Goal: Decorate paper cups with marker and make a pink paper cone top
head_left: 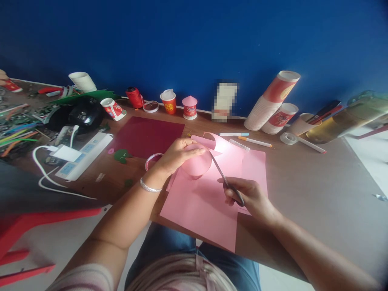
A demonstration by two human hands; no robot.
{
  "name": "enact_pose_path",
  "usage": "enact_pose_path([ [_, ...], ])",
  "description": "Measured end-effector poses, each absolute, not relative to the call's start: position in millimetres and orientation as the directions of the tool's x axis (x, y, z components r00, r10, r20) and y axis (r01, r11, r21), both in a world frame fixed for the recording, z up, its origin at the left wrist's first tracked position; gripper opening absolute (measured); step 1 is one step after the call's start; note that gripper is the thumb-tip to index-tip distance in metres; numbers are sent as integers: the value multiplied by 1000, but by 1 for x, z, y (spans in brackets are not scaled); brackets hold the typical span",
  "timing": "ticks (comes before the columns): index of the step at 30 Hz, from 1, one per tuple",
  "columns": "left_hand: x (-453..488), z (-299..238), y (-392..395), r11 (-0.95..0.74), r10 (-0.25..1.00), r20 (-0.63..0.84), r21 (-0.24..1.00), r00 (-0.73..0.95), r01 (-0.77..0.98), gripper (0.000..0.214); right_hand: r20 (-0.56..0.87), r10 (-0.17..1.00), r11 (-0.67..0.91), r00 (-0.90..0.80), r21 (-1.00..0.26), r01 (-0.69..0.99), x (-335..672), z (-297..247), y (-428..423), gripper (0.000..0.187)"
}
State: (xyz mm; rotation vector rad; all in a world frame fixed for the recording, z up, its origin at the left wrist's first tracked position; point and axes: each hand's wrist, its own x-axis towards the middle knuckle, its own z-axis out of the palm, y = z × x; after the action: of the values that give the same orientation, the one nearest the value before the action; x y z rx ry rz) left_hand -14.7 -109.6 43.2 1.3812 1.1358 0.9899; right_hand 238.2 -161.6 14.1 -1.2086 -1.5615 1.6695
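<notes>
A pink paper disc [197, 165] is held by the left hand [178, 155], and scissors [221, 173] are gripped by the right hand [250, 198].

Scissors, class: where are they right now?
Head view, right of centre: the scissors are in the right hand, tips at the pink disc in the left hand.

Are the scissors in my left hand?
No, the right hand grips the scissors, while the left hand holds pink paper.
</notes>
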Motion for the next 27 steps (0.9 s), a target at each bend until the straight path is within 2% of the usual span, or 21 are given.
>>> enact_pose_path([
  [8,-16,43,-108,-1,961,-37,990,274,139,30,-243,857,-174,-454,-966,190,239,14,-161,52],
  [22,-16,43,-108,5,963,-46,988,265,154,32,-229,872,-148,-433,-966,214,239,12,-159,54],
  [27,-16,45,-110,8,967,-35,994,253,106,31,-218,868,-136,-446,-968,210,240,13,-160,55],
])
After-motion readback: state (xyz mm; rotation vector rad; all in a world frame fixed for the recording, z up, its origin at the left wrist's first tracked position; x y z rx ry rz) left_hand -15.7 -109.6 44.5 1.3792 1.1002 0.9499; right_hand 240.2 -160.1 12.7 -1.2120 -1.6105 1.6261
